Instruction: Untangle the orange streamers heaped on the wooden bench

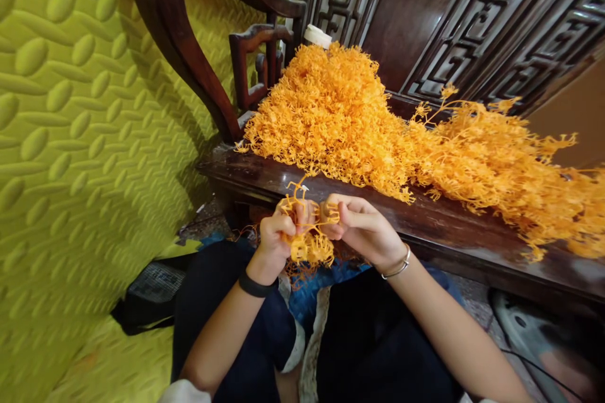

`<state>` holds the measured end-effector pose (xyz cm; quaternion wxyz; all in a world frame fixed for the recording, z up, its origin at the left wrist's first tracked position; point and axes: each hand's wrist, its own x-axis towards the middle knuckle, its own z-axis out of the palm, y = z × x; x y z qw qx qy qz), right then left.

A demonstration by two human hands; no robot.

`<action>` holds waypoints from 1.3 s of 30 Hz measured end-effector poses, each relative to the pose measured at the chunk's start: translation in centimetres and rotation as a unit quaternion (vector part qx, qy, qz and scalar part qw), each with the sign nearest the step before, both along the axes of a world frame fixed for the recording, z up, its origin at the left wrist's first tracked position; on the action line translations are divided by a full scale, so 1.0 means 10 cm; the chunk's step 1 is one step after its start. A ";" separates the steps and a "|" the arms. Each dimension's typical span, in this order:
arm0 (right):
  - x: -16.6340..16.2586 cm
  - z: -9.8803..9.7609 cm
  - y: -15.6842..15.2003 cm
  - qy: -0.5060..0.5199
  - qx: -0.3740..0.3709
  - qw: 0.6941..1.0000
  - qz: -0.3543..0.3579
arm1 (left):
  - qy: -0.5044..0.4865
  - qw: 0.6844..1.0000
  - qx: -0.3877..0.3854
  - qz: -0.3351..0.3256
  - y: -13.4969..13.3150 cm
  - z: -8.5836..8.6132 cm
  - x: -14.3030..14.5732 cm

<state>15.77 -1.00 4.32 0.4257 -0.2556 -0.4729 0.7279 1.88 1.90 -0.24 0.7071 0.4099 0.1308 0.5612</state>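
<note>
Wall: yellow-green padded wall (61,138) with an embossed leaf pattern, fills the whole left side.
Backdrop: dark carved wood panels (472,12) behind everything, plus a curved chair arm (179,31) up top.
Surface: dark glossy wooden surface (425,227) running left to right, pretty much right in front of the person.
Heap: huge orange heap (340,113) of little branching plastic sprigs, sprawled across the surface out to the right edge.
Lap: blue cloth (307,296) over dark trousers, with stray orange bits on it.
Bag: black bag (151,296) on the floor, lower left.
Left hand (276,233): grip closed on the orange sprig bunch (307,249), thumb on top.
Right hand (363,230): grip pinched narrow on the same bunch's upper stem, so both hands are touching it.
Bunch location: just below the surface's front edge, above the lap, apart from the heap.
Wrists: black wristband (255,286) on the left, silver bangle (399,264) on the right.
Small stuff: white roll (317,36) poking out behind the heap's top.
</note>
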 end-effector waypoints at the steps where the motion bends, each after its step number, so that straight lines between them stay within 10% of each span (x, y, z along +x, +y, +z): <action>1: -0.01 -0.01 0.00 0.010 -0.005 1.000 0.003 | -0.005 1.000 -0.006 -0.006 0.01 -0.01 -0.01; 14: -0.24 -0.04 -0.08 0.118 -0.123 0.976 -0.138 | -0.023 0.996 -0.076 0.031 0.01 0.02 0.01; 39: -0.16 0.09 -0.14 0.051 -0.102 0.993 -0.041 | -0.057 0.988 -0.134 -0.040 -0.11 0.08 0.00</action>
